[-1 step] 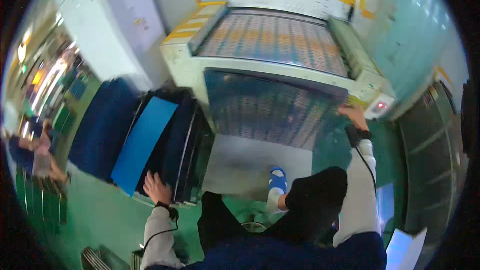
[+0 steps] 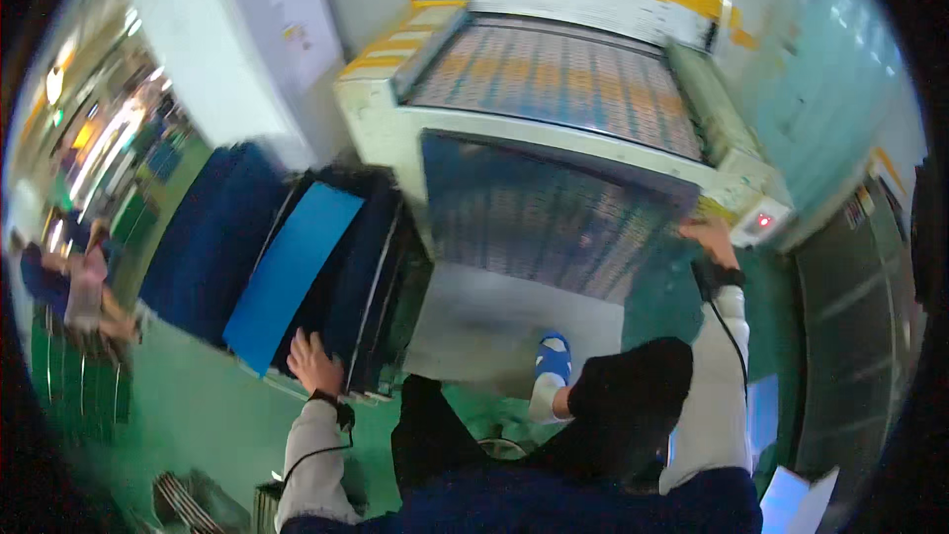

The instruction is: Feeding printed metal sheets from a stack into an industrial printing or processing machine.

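Observation:
My left hand (image 2: pixel 314 364) is open with its fingers apart, over the near edge of a stack of dark blue racks (image 2: pixel 364 272). Across that stack lies a flat bright blue strip (image 2: pixel 297 262), just beyond my fingertips. My right hand (image 2: pixel 708 240) has its fingers curled at the right edge of a dark, shiny panel (image 2: pixel 554 213) at the front of a pale machine (image 2: pixel 381 99). Motion blur hides whether the fingers grip that edge. On top of the machine, a flat bed (image 2: pixel 559 79) shows rows of small pale marks.
A control box with a red light (image 2: pixel 763 222) sits beside my right hand. Grey cabinets (image 2: pixel 852 302) stand at right, a white cabinet (image 2: pixel 213 49) at far left. My foot in a blue slipper (image 2: pixel 554 361) rests on a grey plate (image 2: pixel 474 316). Another person (image 2: pixel 79 287) is at left.
The view has swung slightly left, so the machine and racks appear a little farther right. Both hands keep nearly the same places beside the racks and panel.

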A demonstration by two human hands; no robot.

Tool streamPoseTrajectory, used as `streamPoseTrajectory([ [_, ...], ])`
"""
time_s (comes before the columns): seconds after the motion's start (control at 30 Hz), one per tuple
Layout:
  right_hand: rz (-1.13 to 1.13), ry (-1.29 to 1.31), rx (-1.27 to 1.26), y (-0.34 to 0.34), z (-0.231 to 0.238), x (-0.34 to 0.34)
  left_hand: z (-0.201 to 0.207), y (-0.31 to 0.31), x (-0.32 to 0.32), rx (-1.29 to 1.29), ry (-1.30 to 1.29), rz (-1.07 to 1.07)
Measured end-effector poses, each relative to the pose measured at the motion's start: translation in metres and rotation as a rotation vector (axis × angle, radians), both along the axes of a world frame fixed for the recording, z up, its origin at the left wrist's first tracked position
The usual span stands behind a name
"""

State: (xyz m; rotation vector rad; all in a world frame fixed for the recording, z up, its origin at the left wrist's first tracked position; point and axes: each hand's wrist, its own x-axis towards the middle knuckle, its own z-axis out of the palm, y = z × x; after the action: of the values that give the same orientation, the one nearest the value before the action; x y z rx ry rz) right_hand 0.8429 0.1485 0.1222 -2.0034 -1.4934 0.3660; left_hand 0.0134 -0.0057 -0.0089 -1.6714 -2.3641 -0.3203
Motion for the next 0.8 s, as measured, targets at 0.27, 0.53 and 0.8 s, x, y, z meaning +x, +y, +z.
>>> streamPoseTrajectory([
  [0.27,0.289,-0.456,-0.099,0.029,0.041,-0.153,0.007,-0.011,-0.015,0.012,0.030,0.015],
  [0.53,0.678,-0.342,-0.102,0.036,0.064,-0.310,0.002,-0.015,-0.018,0.036,0.038,0.023],
  [0.8,0.739,-0.386,-0.100,0.031,0.039,-0.334,0.013,-0.014,-0.013,-0.001,0.017,0.024],
])
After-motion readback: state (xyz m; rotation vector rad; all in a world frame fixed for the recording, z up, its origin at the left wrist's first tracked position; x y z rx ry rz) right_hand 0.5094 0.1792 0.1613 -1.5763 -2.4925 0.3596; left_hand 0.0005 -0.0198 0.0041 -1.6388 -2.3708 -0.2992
